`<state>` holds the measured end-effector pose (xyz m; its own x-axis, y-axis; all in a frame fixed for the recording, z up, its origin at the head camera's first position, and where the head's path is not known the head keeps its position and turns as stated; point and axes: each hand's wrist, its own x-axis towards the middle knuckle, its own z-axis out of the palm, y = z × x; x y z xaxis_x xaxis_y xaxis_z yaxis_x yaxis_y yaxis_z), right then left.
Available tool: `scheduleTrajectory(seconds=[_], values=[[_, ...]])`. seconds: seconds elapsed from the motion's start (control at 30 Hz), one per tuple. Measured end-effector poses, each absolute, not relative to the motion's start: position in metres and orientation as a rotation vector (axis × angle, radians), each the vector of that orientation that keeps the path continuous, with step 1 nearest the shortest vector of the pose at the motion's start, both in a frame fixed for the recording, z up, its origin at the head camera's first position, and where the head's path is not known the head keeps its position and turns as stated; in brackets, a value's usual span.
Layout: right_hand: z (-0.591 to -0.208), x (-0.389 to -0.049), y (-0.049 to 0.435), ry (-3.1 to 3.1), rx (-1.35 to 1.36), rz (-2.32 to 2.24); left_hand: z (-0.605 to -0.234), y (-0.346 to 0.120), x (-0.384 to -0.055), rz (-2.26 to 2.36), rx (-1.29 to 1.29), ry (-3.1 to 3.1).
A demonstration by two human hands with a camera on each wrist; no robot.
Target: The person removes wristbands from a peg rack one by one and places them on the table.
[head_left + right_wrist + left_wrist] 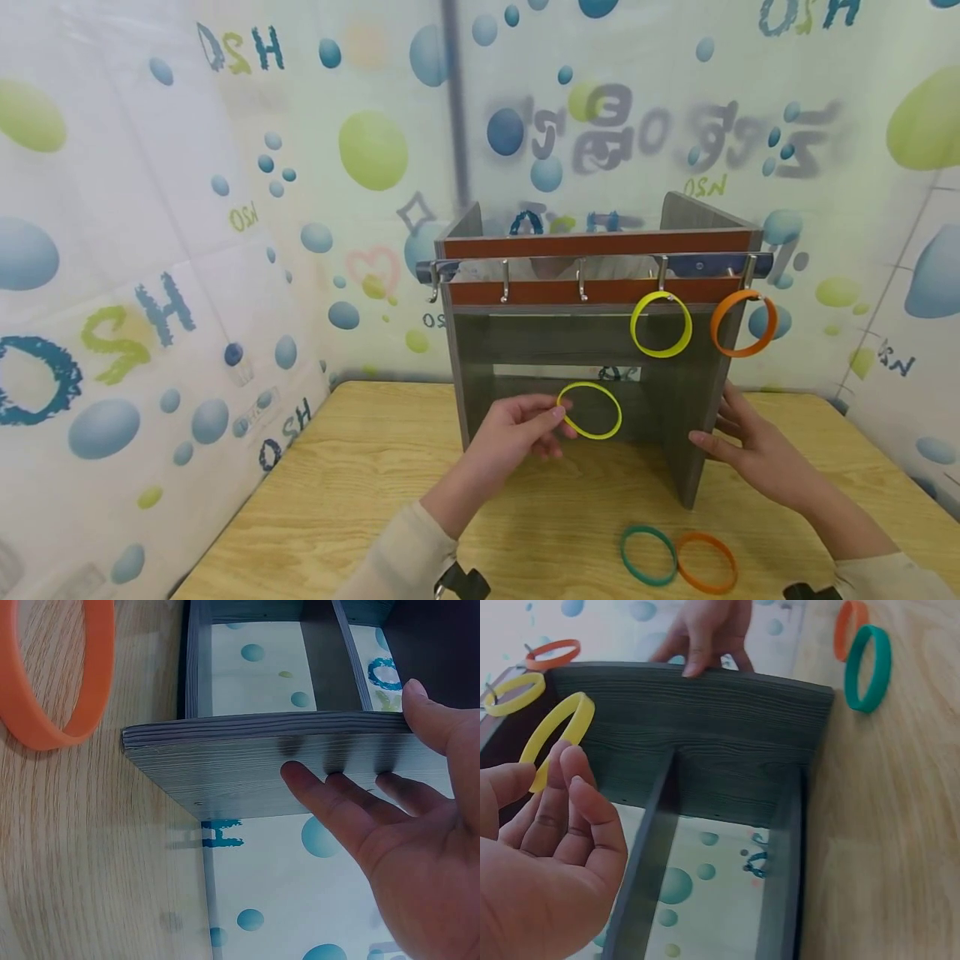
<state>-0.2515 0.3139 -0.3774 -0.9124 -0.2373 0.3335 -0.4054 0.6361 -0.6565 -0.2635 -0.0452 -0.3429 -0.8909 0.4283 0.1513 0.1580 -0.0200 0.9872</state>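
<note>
My left hand (517, 429) pinches a yellow silicone wristband (619, 417) between thumb and fingers, in front of the grey wooden rack (678, 392). In the left wrist view the held wristband (585, 712) stands tilted, its lower end at the fingertips. My right hand (757, 454) holds the rack's right side panel (300, 742), thumb over its front edge and fingers against its outer face. Along the rack's front runs a rail with several metal hooks (581, 283). Another yellow wristband (663, 352) and an orange wristband (738, 353) hang from the two rightmost hooks.
A teal wristband (637, 577) and a second orange wristband (712, 589) lie side by side on the wooden table (360, 483), before the rack's right side. Behind the table hangs a white sheet (225, 142) printed with blue and green bubbles.
</note>
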Motion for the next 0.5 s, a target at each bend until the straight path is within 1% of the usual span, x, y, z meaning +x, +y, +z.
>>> scheduleTrajectory(seconds=[0.5], values=[[-0.375,-0.251,0.312,-2.621,0.554,1.185,-0.365,-0.051,-0.265,1.879,0.597,2.086]])
